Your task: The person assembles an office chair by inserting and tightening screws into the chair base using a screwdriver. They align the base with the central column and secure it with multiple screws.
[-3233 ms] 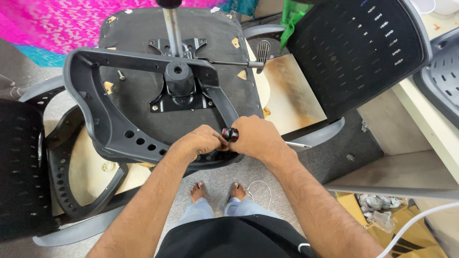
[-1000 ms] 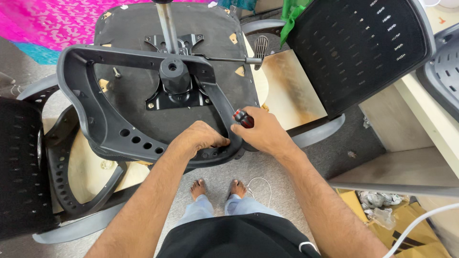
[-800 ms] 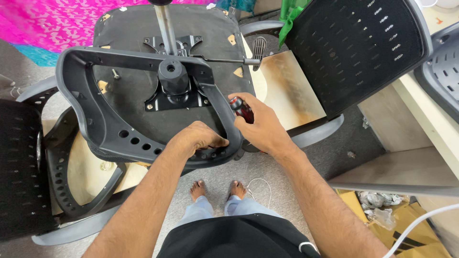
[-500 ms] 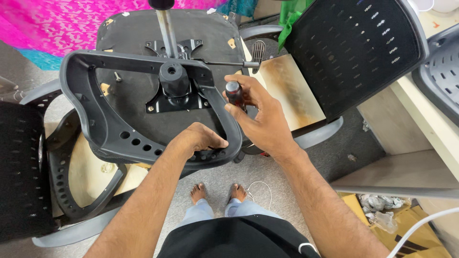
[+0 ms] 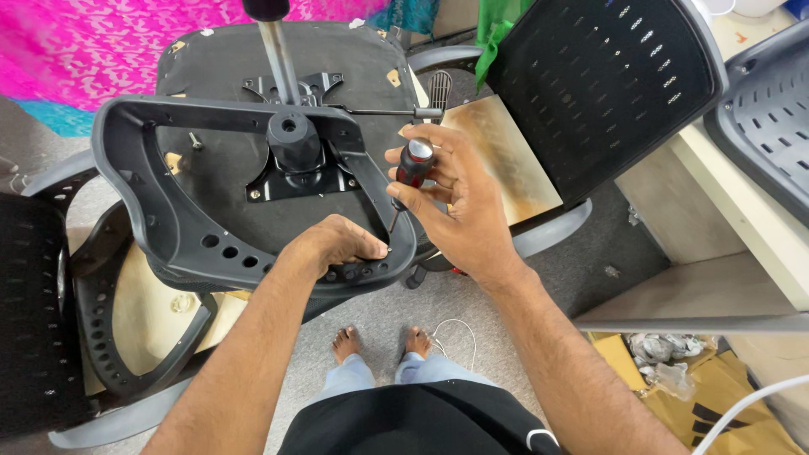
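Chair seat (image 5: 253,101) upside down at 12 o'clock, grey armrest frame (image 5: 160,227) on top: stiff plastic, awkward, best held by its rim. My left hand (image 5: 337,244) pinches a screw at the frame's lower edge. Right hand (image 5: 459,202) closed around screwdriver (image 5: 410,173), grippy handle, tip pointing at 7 o'clock.

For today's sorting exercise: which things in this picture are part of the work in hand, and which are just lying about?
In use:
right hand holding screwdriver
left hand on grey plastic chair frame
upturned chair seat

Lying about:
black mesh chair back
white cable
crumpled wrapping
pink cloth
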